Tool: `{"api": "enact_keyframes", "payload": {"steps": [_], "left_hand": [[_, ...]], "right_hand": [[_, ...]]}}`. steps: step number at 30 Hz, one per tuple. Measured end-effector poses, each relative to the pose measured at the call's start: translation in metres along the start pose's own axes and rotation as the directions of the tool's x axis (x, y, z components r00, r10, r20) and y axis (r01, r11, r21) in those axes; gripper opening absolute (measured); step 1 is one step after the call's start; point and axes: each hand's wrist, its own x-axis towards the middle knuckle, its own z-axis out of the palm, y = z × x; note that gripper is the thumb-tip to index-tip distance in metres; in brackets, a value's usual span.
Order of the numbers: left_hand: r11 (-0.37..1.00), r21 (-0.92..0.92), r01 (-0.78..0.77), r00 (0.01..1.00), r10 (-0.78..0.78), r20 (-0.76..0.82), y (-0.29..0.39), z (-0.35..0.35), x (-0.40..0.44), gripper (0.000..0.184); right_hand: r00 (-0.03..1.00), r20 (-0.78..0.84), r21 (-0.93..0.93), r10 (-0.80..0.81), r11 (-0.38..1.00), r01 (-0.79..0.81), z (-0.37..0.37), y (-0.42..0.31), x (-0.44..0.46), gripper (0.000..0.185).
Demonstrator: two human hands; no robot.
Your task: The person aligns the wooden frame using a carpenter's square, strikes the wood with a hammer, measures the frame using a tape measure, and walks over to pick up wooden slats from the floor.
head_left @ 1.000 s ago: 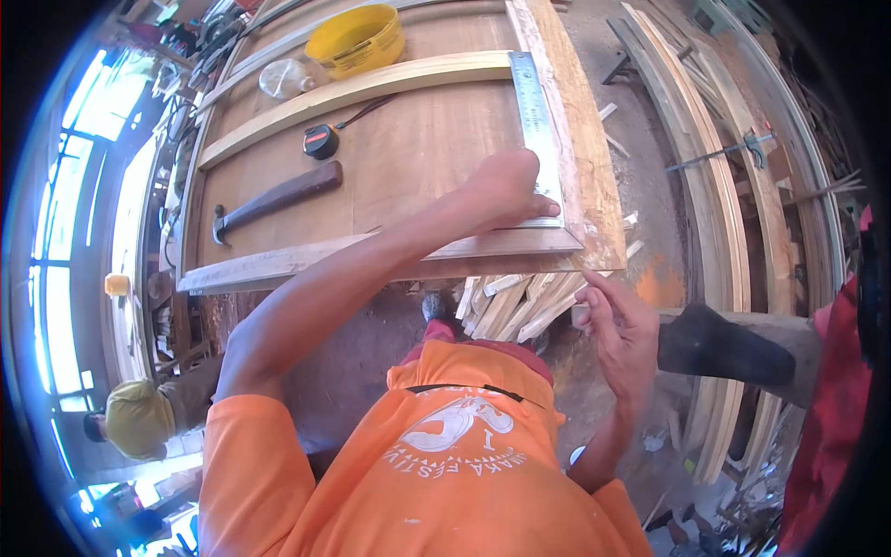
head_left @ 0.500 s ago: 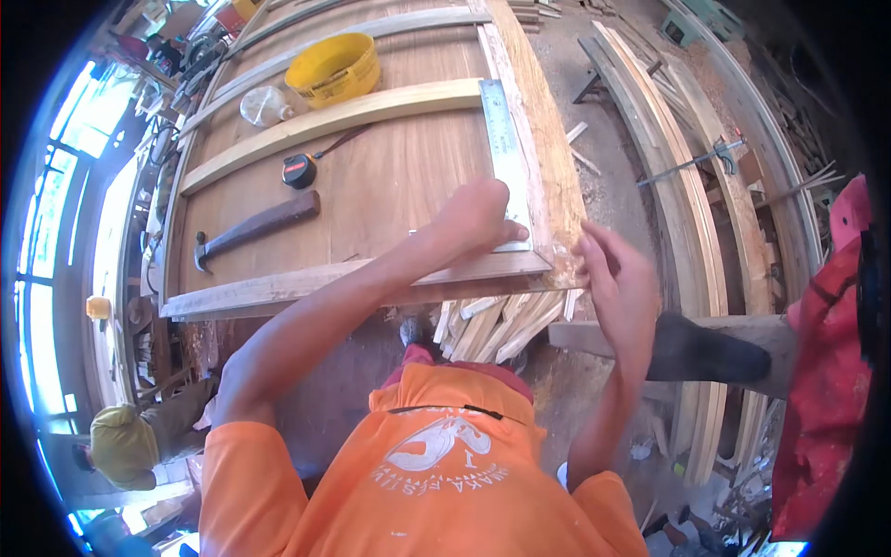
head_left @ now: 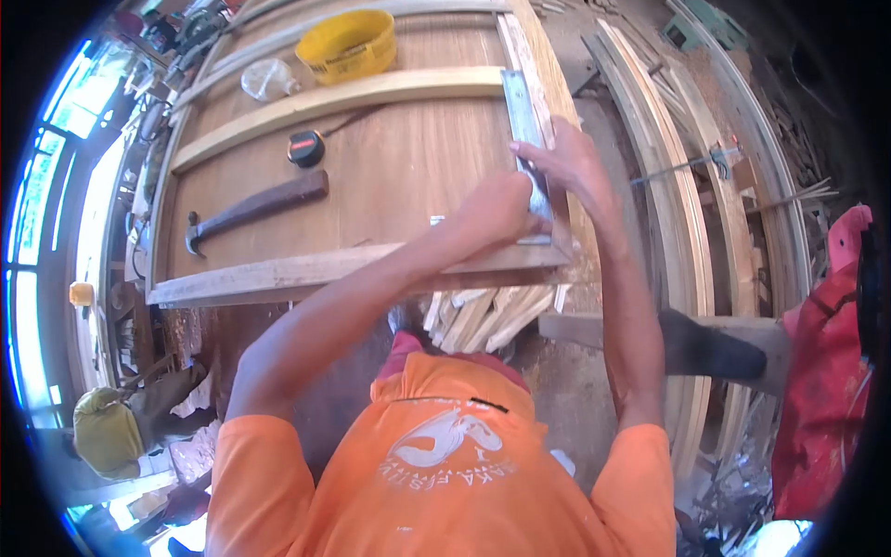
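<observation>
A metal square [head_left: 522,116] lies along the right inner side of a wooden frame [head_left: 269,275], near its lower right corner. My left hand [head_left: 506,206] is closed on the square's lower part, close to the corner. Higher up, my right hand [head_left: 568,160] grips the square's long blade and the frame's edge, its thumb on the metal. On the panel inside the frame rest a hammer [head_left: 260,204] with a wooden handle and a black tape measure [head_left: 305,148].
A yellow bucket [head_left: 347,48] and a clear plastic bottle [head_left: 269,81] stand farther back on the panel. Wood offcuts [head_left: 483,316] lie below the near edge. Long boards [head_left: 664,176] with a clamp [head_left: 723,160] are at right. Another person [head_left: 109,432] is at far left.
My right hand has moved up from the frame's corner and now touches the square's long blade. My left hand stays near the corner. The whole view has shifted slightly.
</observation>
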Motion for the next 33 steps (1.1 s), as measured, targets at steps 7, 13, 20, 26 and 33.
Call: {"api": "enact_keyframes", "payload": {"steps": [7,13,20,26,33], "left_hand": [[0.999,-0.045,0.017,0.981,-0.008,0.195,-0.016,-0.031,-0.017,0.050],[0.892,-0.409,0.192,0.981,-0.178,0.073,-0.083,-0.064,-0.091,0.051],[0.821,-0.464,0.332,0.930,-0.367,0.014,-0.066,-0.038,-0.098,0.031],[0.750,-0.608,0.262,0.915,-0.394,-0.091,-0.070,-0.033,-0.098,0.031],[0.800,-0.547,0.247,0.926,-0.362,-0.110,-0.065,-0.032,-0.097,0.031]], "right_hand": [[0.992,0.092,0.061,0.090,0.994,-0.096,-0.009,-0.003,-0.005,0.093],[0.996,0.047,0.134,0.076,0.988,-0.082,0.002,0.007,-0.008,0.093],[0.986,-0.161,0.062,-0.049,0.996,0.059,0.015,0.005,-0.013,0.068],[0.991,-0.131,0.040,0.025,0.999,-0.020,0.011,-0.003,-0.013,0.074],[0.997,-0.072,0.045,0.013,0.999,-0.010,0.011,0.004,-0.005,0.070]]}}
